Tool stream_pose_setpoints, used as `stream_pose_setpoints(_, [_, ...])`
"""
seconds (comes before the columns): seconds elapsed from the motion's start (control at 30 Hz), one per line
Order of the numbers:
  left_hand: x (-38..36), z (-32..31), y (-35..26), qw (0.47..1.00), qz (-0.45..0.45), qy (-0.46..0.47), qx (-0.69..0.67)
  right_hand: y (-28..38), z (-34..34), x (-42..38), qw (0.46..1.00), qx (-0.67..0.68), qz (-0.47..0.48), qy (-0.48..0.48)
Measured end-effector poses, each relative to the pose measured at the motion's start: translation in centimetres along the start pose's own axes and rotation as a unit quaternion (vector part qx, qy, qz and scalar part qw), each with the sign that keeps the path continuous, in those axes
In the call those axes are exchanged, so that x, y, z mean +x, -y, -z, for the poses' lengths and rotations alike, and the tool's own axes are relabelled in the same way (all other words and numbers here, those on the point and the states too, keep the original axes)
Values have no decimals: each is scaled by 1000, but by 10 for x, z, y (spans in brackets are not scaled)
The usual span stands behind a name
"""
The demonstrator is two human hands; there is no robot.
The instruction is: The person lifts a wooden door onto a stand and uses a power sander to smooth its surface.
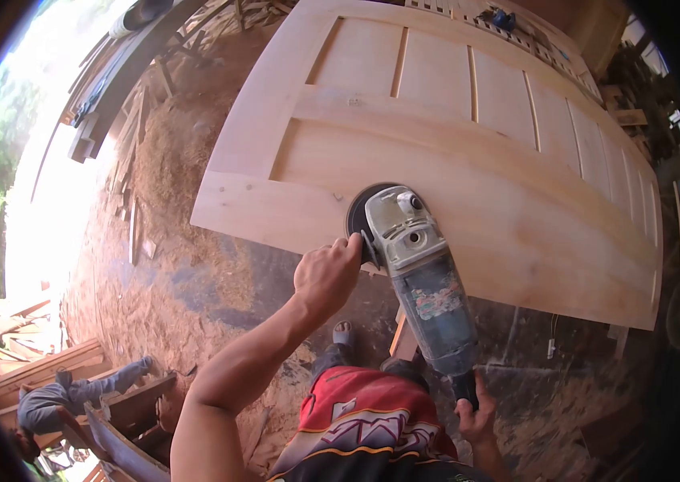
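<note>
An angle grinder (428, 289) with a grey metal head and a blue-grey body lies over the near edge of a pale wooden door panel (340, 153). Its dark round disc (360, 210) rests against the wood. My left hand (327, 271) is closed round the side handle by the disc. At the rear end, my right hand (476, 414) grips the black back handle, its fingers partly hidden behind it. Grooves and recessed panels run along the door's far half.
Sawdust and shavings cover the floor (171, 265). At lower left a person (75, 398) in grey is among wooden planks. Long timbers (119, 76) stand at upper left, with a slatted wooden piece (545, 52) behind the door. My sandalled foot (343, 331) is below the door's edge.
</note>
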State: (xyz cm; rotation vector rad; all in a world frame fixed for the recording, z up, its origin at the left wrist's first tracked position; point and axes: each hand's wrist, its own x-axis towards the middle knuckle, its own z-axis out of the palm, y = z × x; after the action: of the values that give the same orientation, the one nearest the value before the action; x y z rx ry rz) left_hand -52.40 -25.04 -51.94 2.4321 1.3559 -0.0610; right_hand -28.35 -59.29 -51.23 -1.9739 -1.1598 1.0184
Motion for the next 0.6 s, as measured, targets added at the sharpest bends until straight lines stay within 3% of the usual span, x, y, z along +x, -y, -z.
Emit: stream_pose_setpoints(0.6, [15, -10, -39, 1000, -27, 5, 7, -9, 22, -15, 999, -2, -6, -42])
